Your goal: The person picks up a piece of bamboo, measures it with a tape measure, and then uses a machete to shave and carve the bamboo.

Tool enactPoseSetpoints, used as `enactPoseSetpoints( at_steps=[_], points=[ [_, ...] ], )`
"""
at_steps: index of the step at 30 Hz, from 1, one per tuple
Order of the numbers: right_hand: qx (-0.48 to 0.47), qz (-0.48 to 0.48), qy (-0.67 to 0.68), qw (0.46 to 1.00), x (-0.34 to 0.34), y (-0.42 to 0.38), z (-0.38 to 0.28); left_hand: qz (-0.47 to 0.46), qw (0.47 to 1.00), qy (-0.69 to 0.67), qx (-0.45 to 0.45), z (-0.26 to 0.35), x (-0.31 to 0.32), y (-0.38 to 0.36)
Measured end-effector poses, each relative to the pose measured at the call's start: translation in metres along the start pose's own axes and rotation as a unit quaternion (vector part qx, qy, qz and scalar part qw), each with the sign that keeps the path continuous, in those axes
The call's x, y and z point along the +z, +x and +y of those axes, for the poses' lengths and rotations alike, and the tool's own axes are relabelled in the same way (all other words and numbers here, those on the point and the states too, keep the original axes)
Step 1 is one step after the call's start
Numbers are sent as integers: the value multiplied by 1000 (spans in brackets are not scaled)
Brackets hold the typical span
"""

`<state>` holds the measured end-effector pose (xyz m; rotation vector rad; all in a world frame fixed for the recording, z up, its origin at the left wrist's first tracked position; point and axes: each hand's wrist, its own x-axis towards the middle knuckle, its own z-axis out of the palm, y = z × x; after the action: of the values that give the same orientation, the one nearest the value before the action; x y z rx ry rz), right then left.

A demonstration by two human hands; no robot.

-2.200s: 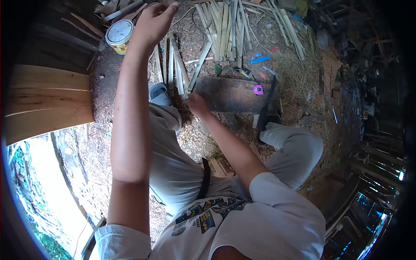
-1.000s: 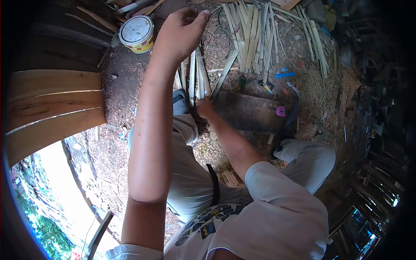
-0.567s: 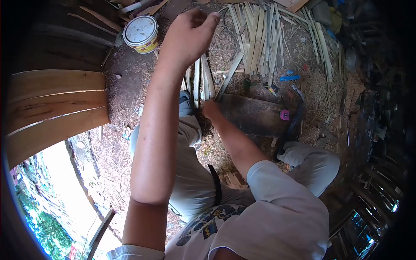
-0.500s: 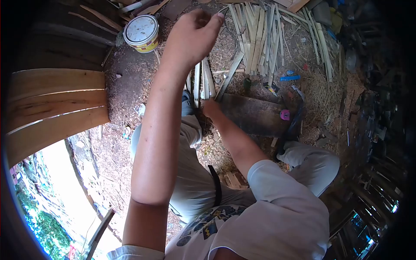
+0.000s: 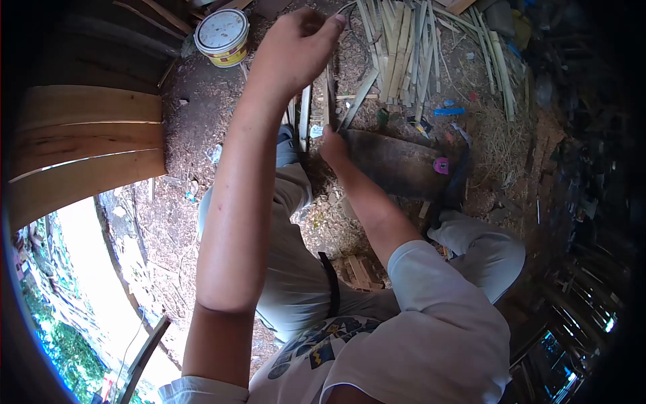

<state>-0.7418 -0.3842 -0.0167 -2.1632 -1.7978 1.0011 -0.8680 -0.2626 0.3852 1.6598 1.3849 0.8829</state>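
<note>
My left hand (image 5: 301,52) is raised at the top middle. Its fingers are curled and the thumb is stretched along them; whatever they hold, if anything, is hidden. Lower down, my right hand (image 5: 334,147) is closed around the near end of a narrow bamboo strip (image 5: 329,101). The strip runs away from me, and its far end disappears behind my left hand. A pale bamboo strip (image 5: 305,111) lies just left of it, and another slanted strip (image 5: 358,99) lies to the right. A dark wooden board (image 5: 393,161) is beside my right hand.
A pink tape measure (image 5: 441,165) sits on the board's right end. Many split bamboo strips (image 5: 400,54) are spread at the back. A lidded bucket (image 5: 222,37) stands back left, near wooden planks (image 5: 94,135). Shavings litter the ground, with a blue object (image 5: 449,112) among them.
The strip at my right hand now shows a narrower, darker side, as if turned. My right hand appears slightly higher in view; the left has barely moved. The view has shifted slightly.
</note>
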Motion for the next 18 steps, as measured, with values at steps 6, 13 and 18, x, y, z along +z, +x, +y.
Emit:
enactPoseSetpoints(
  at_steps=[6, 13, 18],
  points=[
    [-1, 163, 225, 961, -35, -4, 0, -20, 1000, -15, 4, 0, 0, -5],
    [192, -146, 575, 782, -184, -78, 14, -75, 997, 1, 25, 18, 14, -21],
    [109, -165, 600, 776, -290, -189, 47, -155, 982, 30, 102, 37, 48, -45]
  ],
)
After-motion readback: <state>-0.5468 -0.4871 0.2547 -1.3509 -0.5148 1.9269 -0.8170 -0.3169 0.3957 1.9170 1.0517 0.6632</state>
